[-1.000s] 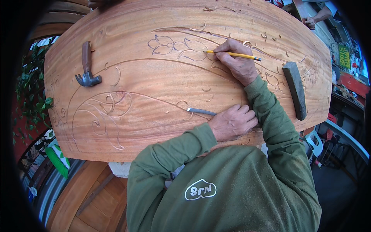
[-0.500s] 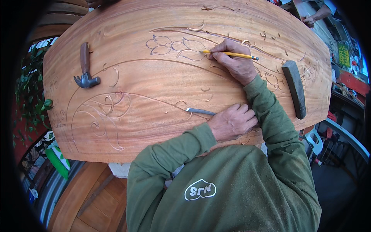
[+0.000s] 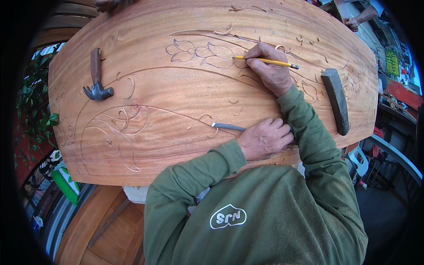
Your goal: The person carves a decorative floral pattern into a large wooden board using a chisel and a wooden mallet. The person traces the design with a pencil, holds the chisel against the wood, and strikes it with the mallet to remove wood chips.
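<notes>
My right hand (image 3: 270, 68) pinches a yellow pencil (image 3: 279, 63), its point touching the pencilled flower outline (image 3: 219, 56) on a broad brown wooden panel (image 3: 176, 97). Nearer my body, my left hand (image 3: 265, 140) rests closed on the panel. From its fingers a slim grey metal carving chisel (image 3: 227, 126) sticks out to the left, its bright tip lying by a carved groove; its handle end is hidden in the hand. Carved scrolls (image 3: 115, 132) and curved grooves cover parts of the wood.
A claw hammer (image 3: 97, 77) lies at the panel's left, and a dark oblong sharpening stone (image 3: 336, 101) at its right. Curled shavings (image 3: 229, 30) are scattered about. Other people's hands show at the far left edge (image 3: 106, 4) and far right (image 3: 352, 24). A green brush (image 3: 66, 185) is below left.
The pencil and my right hand have shifted slightly right along the flower outline. My left hand stays in place with the chisel. More of the other person's hand shows at far left.
</notes>
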`<state>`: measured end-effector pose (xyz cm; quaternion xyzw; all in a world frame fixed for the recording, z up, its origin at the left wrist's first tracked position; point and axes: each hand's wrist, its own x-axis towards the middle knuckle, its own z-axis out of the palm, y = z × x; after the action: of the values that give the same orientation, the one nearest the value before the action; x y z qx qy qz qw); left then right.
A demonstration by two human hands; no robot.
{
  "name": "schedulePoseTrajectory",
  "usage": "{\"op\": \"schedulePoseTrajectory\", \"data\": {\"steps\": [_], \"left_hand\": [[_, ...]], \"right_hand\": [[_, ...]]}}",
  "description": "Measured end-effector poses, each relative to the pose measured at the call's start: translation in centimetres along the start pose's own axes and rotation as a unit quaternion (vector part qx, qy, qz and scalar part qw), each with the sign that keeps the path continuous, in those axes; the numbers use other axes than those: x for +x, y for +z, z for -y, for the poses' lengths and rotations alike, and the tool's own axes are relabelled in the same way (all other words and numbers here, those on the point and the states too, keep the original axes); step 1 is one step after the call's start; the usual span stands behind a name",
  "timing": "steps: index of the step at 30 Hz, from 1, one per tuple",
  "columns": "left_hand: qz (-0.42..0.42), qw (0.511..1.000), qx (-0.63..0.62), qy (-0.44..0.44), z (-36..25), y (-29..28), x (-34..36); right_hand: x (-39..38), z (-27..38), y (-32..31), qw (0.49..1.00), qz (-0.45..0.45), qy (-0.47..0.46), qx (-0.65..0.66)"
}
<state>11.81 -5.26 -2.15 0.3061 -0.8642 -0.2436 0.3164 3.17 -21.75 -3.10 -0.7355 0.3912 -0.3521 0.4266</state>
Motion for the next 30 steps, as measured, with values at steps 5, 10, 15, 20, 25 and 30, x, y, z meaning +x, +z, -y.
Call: {"op": "schedulePoseTrajectory", "data": {"steps": [5, 10, 15, 20, 25, 30], "left_hand": [[0.007, 1.000, 0.005, 0.003, 0.01, 0.00, -0.01], [0.003, 1.000, -0.003, -0.001, 0.00, 0.05, -0.06], [0.006, 1.000, -0.007, 0.001, 0.01, -0.11, -0.02], [0.000, 1.000, -0.008, 0.001, 0.07, 0.01, -0.08], [0.006, 1.000, -0.005, 0.002, 0.01, 0.02, -0.09], [0.006, 1.000, -0.001, 0.001, 0.01, 0.05, -0.09]], "right_hand": [[-0.08, -0.48, -0.38, 1.000, 0.000, -0.013, -0.015], [-0.10, -0.02, -0.14, 0.999, -0.010, 0.024, 0.026], [-0.04, -0.35, -0.51, 1.000, 0.004, -0.005, -0.026], [-0.14, 0.00, -0.16, 0.999, -0.007, 0.029, 0.016], [-0.16, -0.12, -0.09, 1.000, -0.001, 0.017, -0.007], [-0.12, 0.10, 0.07, 0.999, 0.016, 0.024, 0.025]]}}
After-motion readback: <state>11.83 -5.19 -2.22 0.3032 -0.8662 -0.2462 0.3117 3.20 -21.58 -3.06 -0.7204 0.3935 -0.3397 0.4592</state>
